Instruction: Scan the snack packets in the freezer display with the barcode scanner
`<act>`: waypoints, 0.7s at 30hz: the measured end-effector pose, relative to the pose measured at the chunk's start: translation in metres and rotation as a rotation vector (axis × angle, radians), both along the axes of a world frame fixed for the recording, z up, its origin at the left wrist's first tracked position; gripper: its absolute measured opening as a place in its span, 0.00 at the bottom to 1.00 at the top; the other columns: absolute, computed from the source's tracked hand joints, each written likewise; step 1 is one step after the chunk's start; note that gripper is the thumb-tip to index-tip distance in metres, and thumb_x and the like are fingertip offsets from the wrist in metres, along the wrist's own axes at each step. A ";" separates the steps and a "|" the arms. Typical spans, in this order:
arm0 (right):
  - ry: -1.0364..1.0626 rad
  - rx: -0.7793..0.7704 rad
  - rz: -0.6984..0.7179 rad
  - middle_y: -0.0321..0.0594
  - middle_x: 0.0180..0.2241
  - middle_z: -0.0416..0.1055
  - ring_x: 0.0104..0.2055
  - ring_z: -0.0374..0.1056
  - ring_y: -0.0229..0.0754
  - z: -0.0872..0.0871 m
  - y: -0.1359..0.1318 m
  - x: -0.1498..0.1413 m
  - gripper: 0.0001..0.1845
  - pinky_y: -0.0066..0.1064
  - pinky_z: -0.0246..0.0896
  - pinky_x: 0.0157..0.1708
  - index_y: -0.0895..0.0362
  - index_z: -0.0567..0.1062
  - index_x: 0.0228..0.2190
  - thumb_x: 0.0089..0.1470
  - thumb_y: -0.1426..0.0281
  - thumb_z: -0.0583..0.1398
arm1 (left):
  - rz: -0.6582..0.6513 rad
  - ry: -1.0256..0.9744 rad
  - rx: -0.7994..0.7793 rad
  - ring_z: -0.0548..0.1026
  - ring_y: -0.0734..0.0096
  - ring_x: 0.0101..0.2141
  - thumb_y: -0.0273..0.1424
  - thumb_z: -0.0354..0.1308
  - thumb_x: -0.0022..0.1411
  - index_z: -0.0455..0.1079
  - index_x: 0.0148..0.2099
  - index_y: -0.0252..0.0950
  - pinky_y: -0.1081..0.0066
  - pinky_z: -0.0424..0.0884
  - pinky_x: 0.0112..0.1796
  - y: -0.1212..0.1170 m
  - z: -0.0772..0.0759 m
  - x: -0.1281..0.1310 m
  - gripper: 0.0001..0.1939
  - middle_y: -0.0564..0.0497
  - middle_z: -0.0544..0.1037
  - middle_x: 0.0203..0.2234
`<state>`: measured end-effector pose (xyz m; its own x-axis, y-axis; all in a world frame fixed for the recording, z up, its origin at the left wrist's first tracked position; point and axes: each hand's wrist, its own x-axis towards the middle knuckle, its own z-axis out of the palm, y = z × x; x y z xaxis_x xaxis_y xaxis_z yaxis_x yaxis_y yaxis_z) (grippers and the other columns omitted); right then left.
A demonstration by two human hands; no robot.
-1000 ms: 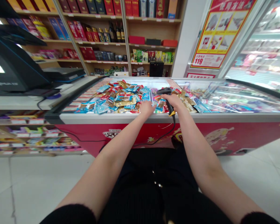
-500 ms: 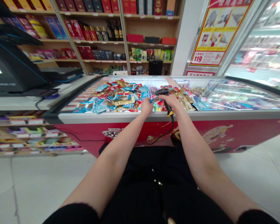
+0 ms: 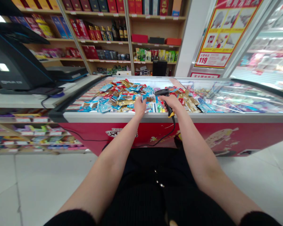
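Note:
My right hand (image 3: 171,103) is wrapped round the handle of a black and yellow barcode scanner (image 3: 163,92), whose head points left. To its left, the fingers of my left hand (image 3: 140,107) are closed on the end of a small snack packet (image 3: 151,99), blue and clear with brown contents. The packet is just in front of the scanner's head. Beneath and beside my left hand lies a heap of blue, red and gold snack packets (image 3: 119,95) on the freezer's glass top. More gold and red packets (image 3: 188,102) lie right of the scanner.
A red chest freezer (image 3: 151,118) stands against my front, its rim running across the view. The scanner's cable (image 3: 155,142) hangs down its face and off to the left. A checkout terminal (image 3: 16,59) sits on the left counter. Stocked shelves (image 3: 103,41) stand behind.
My left hand has shifted left, away from the scanner, and more of the packet shows between the hands. My right hand and the scanner have hardly moved. The view has turned slightly left.

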<state>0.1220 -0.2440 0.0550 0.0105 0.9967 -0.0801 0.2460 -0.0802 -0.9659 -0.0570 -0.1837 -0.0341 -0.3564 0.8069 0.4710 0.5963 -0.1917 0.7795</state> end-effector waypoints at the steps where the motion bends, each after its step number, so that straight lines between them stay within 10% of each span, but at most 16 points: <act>1: 0.001 -0.001 0.002 0.34 0.15 0.63 0.15 0.59 0.36 0.000 -0.001 0.000 0.11 0.27 0.57 0.15 0.57 0.68 0.26 0.59 0.69 0.61 | -0.010 0.007 0.002 0.73 0.62 0.32 0.32 0.56 0.62 0.66 0.30 0.40 0.67 0.65 0.38 0.000 0.000 0.000 0.08 0.51 0.71 0.24; 21: 0.039 -0.042 0.038 0.33 0.14 0.63 0.14 0.60 0.35 -0.008 -0.004 0.000 0.12 0.25 0.56 0.14 0.56 0.66 0.26 0.59 0.68 0.62 | -0.011 0.052 -0.029 0.75 0.59 0.33 0.31 0.55 0.62 0.69 0.31 0.39 0.65 0.66 0.40 -0.001 0.002 0.001 0.06 0.48 0.76 0.27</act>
